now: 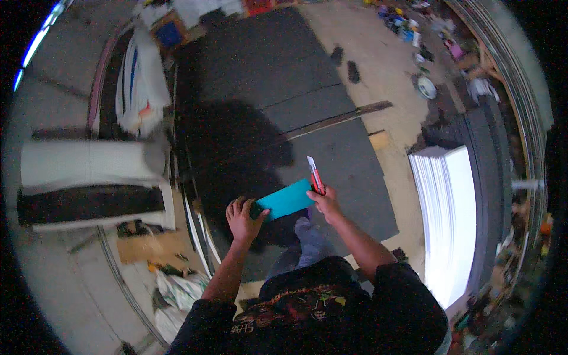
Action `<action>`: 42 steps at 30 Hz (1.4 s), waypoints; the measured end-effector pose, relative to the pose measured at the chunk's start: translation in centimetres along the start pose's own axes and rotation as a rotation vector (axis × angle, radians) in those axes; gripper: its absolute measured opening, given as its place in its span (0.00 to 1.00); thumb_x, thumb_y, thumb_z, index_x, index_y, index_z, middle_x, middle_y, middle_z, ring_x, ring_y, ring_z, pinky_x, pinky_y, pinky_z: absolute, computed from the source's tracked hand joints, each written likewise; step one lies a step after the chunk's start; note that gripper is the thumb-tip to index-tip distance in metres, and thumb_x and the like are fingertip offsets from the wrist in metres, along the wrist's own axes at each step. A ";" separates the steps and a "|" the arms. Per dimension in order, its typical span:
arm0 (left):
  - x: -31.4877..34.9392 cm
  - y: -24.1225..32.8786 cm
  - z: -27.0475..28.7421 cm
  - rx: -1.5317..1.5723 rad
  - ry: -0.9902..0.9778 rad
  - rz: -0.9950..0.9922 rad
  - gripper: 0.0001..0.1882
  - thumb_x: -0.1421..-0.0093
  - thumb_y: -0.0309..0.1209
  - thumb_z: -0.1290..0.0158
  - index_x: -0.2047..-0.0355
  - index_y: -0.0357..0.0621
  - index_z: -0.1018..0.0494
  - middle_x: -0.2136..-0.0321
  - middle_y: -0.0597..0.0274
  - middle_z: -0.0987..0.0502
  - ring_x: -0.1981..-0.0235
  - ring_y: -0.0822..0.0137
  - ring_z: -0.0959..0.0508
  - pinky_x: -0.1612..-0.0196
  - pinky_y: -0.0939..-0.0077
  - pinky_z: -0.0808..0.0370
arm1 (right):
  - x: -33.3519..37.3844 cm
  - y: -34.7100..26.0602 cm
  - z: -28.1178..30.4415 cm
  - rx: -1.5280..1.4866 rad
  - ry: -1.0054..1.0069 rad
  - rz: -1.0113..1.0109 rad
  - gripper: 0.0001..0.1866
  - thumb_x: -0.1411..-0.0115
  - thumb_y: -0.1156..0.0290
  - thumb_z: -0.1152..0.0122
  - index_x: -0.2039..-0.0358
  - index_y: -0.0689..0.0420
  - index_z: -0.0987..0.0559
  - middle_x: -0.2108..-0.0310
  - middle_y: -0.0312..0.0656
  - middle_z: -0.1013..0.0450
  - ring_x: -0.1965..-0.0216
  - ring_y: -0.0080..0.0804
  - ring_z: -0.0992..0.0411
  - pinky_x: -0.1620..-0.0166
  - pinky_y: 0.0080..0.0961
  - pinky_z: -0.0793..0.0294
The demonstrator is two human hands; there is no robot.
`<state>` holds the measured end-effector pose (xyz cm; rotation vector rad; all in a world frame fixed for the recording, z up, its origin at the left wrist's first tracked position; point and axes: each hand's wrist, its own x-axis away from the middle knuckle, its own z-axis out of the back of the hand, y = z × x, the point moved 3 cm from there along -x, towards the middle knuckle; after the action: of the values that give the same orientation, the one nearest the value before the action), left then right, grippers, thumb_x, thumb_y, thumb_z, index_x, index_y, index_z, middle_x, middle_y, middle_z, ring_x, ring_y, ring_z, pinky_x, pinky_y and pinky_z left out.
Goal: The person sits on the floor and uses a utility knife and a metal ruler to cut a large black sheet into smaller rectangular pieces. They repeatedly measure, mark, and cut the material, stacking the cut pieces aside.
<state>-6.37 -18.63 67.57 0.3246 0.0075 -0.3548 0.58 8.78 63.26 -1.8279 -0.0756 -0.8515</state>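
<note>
A flat teal rectangular piece (pixel 286 200) is held up between my two hands, over the dark sheets. My left hand (pixel 243 218) grips its left end, thumb in front and fingers wrapped around a dark patch there that I cannot make out. At the other end, my right hand (pixel 325 201) is closed on a red utility knife (pixel 316 177), its pale blade pointing up and away from me. The thumb of that hand also touches the right edge of the teal piece. Whether the piece is a board or a box is unclear.
Dark grey sheets (pixel 349 160) cover the floor ahead, with a dark strip (pixel 337 120) lying across them. A stack of white sheets (pixel 452 219) stands at right. Dark slippers (pixel 353 71) lie farther off. White rolls or sheets (pixel 89 164) lie at left, near plastic bags (pixel 183 290).
</note>
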 end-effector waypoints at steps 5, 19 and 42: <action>-6.2 5.4 -6.1 0.406 -0.140 0.156 0.40 0.48 0.50 0.28 0.41 0.43 0.28 0.45 0.47 0.24 0.43 0.43 0.26 0.39 0.51 0.28 | -1.8 -4.2 12.4 -0.101 0.109 0.119 0.12 0.40 0.69 0.26 0.61 0.55 0.21 0.78 0.27 0.33 0.83 0.14 0.39 0.81 0.18 0.44; -18.4 11.3 -6.9 0.810 -0.382 0.198 0.27 0.41 0.33 0.31 0.43 0.35 0.24 0.58 0.56 0.18 0.58 0.68 0.21 0.54 0.71 0.23 | -3.1 -4.7 17.0 -0.221 0.518 0.162 0.11 0.39 0.66 0.27 0.65 0.54 0.22 0.76 0.27 0.31 0.81 0.16 0.39 0.78 0.19 0.42; -44.8 20.9 -7.5 0.790 -0.977 -0.245 0.23 0.37 0.33 0.35 0.42 0.42 0.22 0.70 0.67 0.21 0.72 0.78 0.23 0.71 0.80 0.24 | -6.3 -14.3 10.2 -0.387 1.136 0.223 0.08 0.37 0.68 0.30 0.64 0.57 0.20 0.78 0.29 0.31 0.84 0.17 0.39 0.81 0.20 0.42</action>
<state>-40.87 17.53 69.83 0.9044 -1.0818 -0.7272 -4.95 25.61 69.18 -1.3922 1.0443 -1.6858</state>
